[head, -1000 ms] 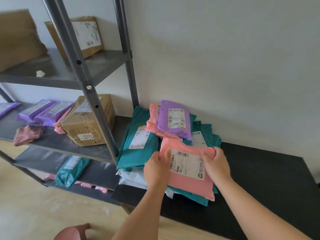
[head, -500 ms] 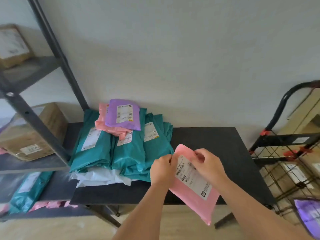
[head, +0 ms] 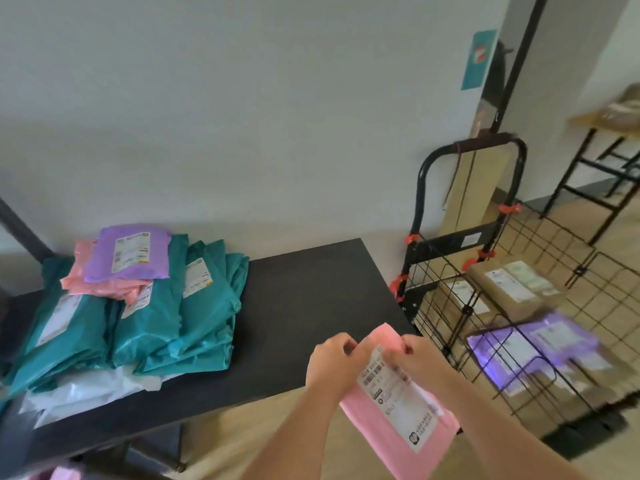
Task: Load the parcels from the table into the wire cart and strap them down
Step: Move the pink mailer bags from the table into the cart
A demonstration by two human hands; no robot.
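I hold a pink mailer parcel (head: 398, 424) with a white label by its top edge, off the right front corner of the black table (head: 304, 306). My left hand (head: 334, 363) and my right hand (head: 414, 358) both pinch that edge, and the parcel hangs down between my forearms. A pile of teal parcels (head: 145, 317) lies at the table's left end, with a purple parcel (head: 133, 252) and a pink one (head: 86, 278) on top and white ones (head: 86, 389) beneath. The black wire cart (head: 485, 306) stands on the right, holding cardboard boxes (head: 512, 282) and a purple parcel (head: 540, 344).
The cart's black handle frame (head: 471, 147) with red clips rises by the wall. A wooden stool or small table (head: 609, 123) with black legs stands at the far right. A dark shelf post (head: 20, 226) shows at the left edge. Light wood floor lies below.
Both hands lifted the pink parcel off the pile and carried it right, past the table's corner toward the cart. My view swung right, so the metal shelf left the frame and the cart came in.
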